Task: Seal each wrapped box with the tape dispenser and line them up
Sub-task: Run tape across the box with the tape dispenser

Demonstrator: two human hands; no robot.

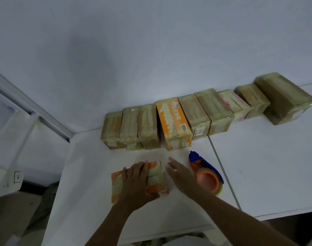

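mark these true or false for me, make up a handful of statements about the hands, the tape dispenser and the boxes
1. The left hand rests on the near box. True.
2. The right hand grips the tape dispenser. False: its fingers are straight and hold nothing; the dispenser lies on the table beside it.
3. A row of wrapped boxes stands along the wall. True.
4. The tape dispenser lies to the left of the near box. False: it lies to its right.
5. Every box in the row is plain brown. False: the orange and white box stands among them.
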